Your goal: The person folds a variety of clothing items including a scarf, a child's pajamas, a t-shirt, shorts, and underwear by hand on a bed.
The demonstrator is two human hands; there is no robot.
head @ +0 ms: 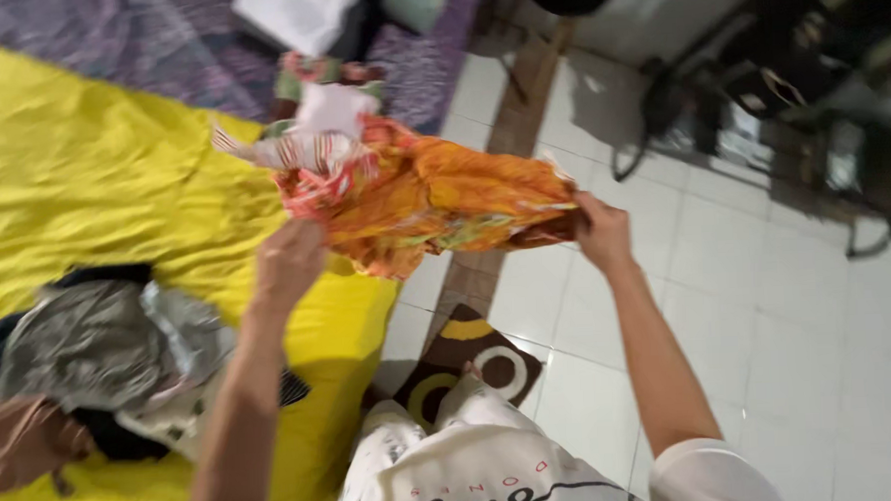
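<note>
- A home, likely a bedroom or living room floor.
- A yellow bedsheet (82, 176) spreads over the left of the frame, with a pile of loose clothes (100, 366) at lower left.
- White floor tiles (789, 326) fill the right.
- A brown patterned mat (471, 365) lies at lower centre.

Indoor light, moderately bright, even. Motion blur throughout; the orange cloth (433, 196) and both hands smeared. Soft glare on white floor tiles (768, 307). Yellow sheet (82, 176) vivid, faintly shadowed in creases. Top right corner dark, murky, indistinct.
</note>
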